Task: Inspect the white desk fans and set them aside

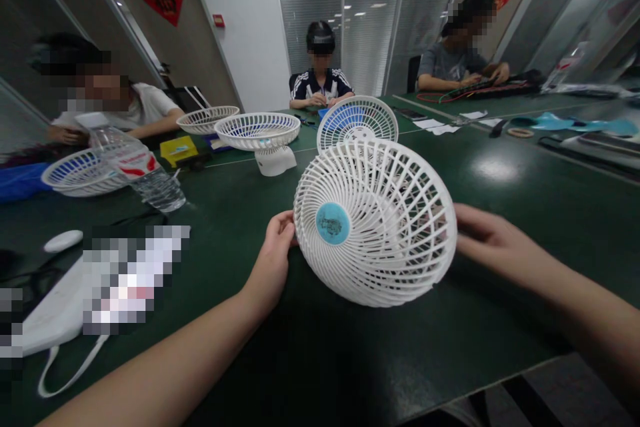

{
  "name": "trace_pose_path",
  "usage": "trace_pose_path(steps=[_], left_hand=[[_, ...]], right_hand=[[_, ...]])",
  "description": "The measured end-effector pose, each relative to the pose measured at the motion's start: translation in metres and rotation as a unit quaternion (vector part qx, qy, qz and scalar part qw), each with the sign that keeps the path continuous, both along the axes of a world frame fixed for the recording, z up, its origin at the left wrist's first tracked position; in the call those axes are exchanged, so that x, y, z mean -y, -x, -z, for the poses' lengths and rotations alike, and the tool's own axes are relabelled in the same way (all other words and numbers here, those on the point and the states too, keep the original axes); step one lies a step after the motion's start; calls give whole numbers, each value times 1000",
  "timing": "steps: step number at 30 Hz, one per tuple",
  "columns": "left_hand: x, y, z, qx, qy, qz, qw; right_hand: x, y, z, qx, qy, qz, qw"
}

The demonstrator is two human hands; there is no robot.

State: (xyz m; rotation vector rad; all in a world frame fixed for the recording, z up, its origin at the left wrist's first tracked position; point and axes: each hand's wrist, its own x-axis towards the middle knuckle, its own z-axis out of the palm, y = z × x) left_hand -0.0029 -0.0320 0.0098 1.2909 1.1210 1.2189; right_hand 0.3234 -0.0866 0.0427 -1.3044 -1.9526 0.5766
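I hold a white plastic fan grille [380, 223] with a round blue centre badge [333, 223] just above the dark green table [310, 347]. It is tilted, its domed front facing me and to the left. My left hand [274, 255] grips its left rim with fingers curled. My right hand [487, 235] holds the right rim from behind, its fingers partly hidden by the grille.
An assembled fan [357, 121] with blue blades stands just behind. More white grilles [257, 130] [80, 173] [207, 119] lie further back and left. A water bottle [137, 170] lies at left, a white pouch [55, 310] beside it. Three people sit round the far side.
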Motion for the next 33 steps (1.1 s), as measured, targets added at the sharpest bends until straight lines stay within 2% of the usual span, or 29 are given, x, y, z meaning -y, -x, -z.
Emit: trace_pose_path(steps=[1, 3, 6, 9, 24, 33], left_hand=[[0, 0, 0, -1, 0, -1, 1000], [-1, 1, 1, 0, -2, -3, 1000], [-1, 1, 3, 4, -10, -1, 1000], [-2, 2, 5, 3, -17, 8, 1000], [0, 3, 3, 25, -12, 18, 999], [1, 4, 0, 36, -4, 67, 997]], right_hand=[[13, 12, 3, 74, 11, -48, 996], [33, 34, 14, 169, -27, -47, 984], [47, 59, 35, 210, -93, 35, 973], [47, 71, 44, 218, -97, 84, 967], [47, 80, 48, 216, -139, 110, 960], [47, 80, 47, 287, -128, 147, 938]])
